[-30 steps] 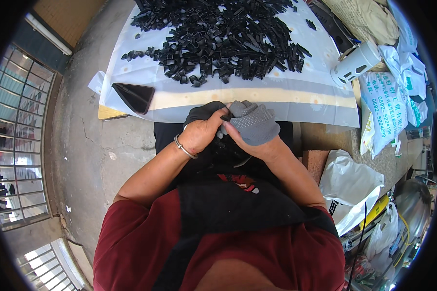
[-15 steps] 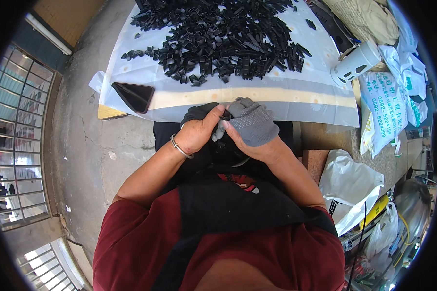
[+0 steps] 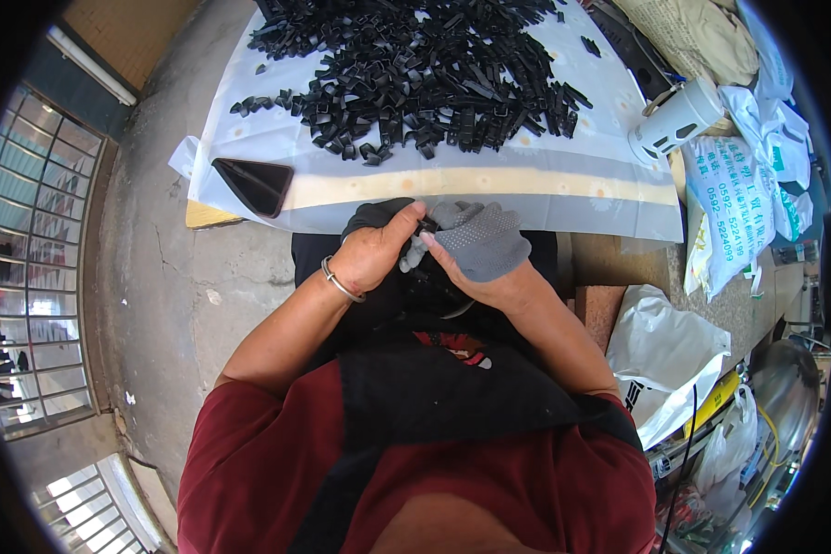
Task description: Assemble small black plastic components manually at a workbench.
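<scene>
Just off the table's near edge, above my lap, my two hands meet. My left hand [image 3: 376,245], in a dark glove with the thumb bare and a bangle at the wrist, is closed on a small black plastic piece [image 3: 426,225]. From the other side my right hand [image 3: 480,242], in a grey dotted glove with a bare thumb, pinches the same piece. Most of the piece is hidden by the thumbs and fingers. Below the hands, between my legs, sits a dark container [image 3: 429,291] with a curved rim, partly covered by my arms.
A big heap of black plastic pieces [image 3: 415,83] covers the far part of the table [image 3: 609,189], which has a pale patterned cover. A dark phone [image 3: 257,185] lies at its left corner, a white tumbler [image 3: 679,120] at its right. Plastic bags [image 3: 669,342] crowd the right side.
The fingers of my right hand have shifted slightly around the small piece. Both hands stay together in nearly the same place.
</scene>
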Motion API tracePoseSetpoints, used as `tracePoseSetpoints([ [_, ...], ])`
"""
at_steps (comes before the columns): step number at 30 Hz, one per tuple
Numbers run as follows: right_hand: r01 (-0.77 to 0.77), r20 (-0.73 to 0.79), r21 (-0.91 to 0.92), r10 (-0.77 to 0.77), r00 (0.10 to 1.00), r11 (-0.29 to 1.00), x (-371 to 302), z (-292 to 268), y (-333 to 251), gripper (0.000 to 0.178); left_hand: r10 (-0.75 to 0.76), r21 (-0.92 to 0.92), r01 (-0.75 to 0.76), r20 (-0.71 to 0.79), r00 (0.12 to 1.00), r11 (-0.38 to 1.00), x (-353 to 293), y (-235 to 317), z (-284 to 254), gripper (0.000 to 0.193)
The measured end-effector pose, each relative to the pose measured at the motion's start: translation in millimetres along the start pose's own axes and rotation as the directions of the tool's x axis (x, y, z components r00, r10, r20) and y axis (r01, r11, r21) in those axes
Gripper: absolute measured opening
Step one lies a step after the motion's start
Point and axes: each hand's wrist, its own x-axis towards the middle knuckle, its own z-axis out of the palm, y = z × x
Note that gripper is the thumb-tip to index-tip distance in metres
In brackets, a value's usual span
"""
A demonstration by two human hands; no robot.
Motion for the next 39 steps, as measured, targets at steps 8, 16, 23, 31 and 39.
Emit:
tracePoseSetpoints([
  [8, -0.045, -0.06, 0.105, 0.052, 0.997, 0.993, 8.0, -9.1, -2.7, 0.022, -0.136, 0.092, 0.148, -0.125, 0.983, 0.985, -0.6, -3.2, -4.5, 0.045],
  [16, -0.089, 0.029, 0.097, 0.086, 0.996, 0.991, 2.4, -4.9, -1.7, 0.022, 0.098, 0.276, -0.057, -0.136, 0.986, 0.96, -2.8, 1.4, -4.7, 0.047],
  [23, -0.065, 0.015, 0.105, 0.064, 0.998, 0.992, -0.5, -5.2, -2.7, 0.022, -0.001, 0.203, 0.033, -0.153, 0.988, 0.979, -3.0, -4.4, -6.2, 0.046],
  [31, -0.087, 0.002, 0.086, 0.087, 0.996, 0.993, -3.0, -8.9, -5.7, 0.022, 0.045, 0.142, -0.026, -0.128, 0.991, 0.99, -4.8, 9.7, 0.1, 0.046],
  [39, -0.053, 0.036, -0.008, 0.053, 0.998, 0.999, -3.2, -14.1, -7.5, 0.022, -0.019, 0.143, 0.038, -0.13, 0.991, 0.989, -4.9, 0.1, -0.4, 0.046],
])
